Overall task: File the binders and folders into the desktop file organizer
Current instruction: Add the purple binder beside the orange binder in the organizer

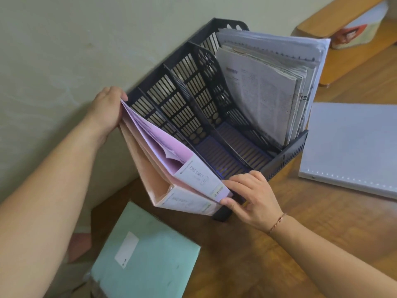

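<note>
A black slotted file organizer (285,157) stands on the wooden desk against the wall. Its rightmost slot holds a stack of papers and notebooks (268,87); the two middle slots show bare floor. In the leftmost slot stand a lilac ring binder (171,153) and a peach ring binder (150,173), side by side. My left hand (107,108) grips their top far corner. My right hand (251,194) pinches the lilac binder's near spine corner by its label.
A mint-green folder (146,254) with a white label lies at the desk's near left. A translucent white binder (352,147) lies flat to the organizer's right. A wooden shelf (352,59) with a tin stands at the back right.
</note>
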### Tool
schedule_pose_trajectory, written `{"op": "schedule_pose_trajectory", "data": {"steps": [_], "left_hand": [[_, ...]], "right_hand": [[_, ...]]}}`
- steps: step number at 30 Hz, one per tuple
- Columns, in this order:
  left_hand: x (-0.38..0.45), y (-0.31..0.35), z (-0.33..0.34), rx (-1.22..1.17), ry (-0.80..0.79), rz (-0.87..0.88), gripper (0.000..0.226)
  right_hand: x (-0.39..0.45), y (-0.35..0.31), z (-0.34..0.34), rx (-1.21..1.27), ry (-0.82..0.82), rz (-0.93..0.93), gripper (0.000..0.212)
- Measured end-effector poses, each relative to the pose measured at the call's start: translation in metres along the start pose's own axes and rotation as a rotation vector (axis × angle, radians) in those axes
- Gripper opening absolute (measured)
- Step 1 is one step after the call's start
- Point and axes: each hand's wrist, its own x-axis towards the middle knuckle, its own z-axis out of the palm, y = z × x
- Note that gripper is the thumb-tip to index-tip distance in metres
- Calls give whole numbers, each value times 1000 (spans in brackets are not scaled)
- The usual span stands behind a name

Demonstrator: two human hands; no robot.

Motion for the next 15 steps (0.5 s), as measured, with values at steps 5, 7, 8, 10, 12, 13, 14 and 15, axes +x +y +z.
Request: {"op": "schedule_pose_trajectory", "data": {"steps": [5, 7, 8, 10, 12, 13, 14, 15], "left_hand": [[0, -3, 7, -188, 22, 19, 12], [-2, -1, 8, -242, -13, -16, 21], [-2, 0, 8, -269, -24, -31, 25], [-3, 2, 7, -296, -41, -38, 27], [-2, 3, 7, -298, -50, -34, 28], [-2, 3, 6, -293, -47, -28, 27], [-2, 3, 6, -283, -43, -20, 27], [-1, 3, 5, -273, -40, -12, 26]], "right_hand": [[26, -44, -3, 155, 52, 52, 55], [26, -51, -3, 231, 58, 75, 54], [24, -51, -3, 255, 60, 80, 55], [23, -49, -4, 270, 67, 84, 55], [24, -48, -4, 257, 75, 88, 55], [24, -48, -3, 246, 79, 100, 54], [23, -48, -2, 234, 85, 115, 52], [22, -48, 0, 220, 89, 132, 50]]}}
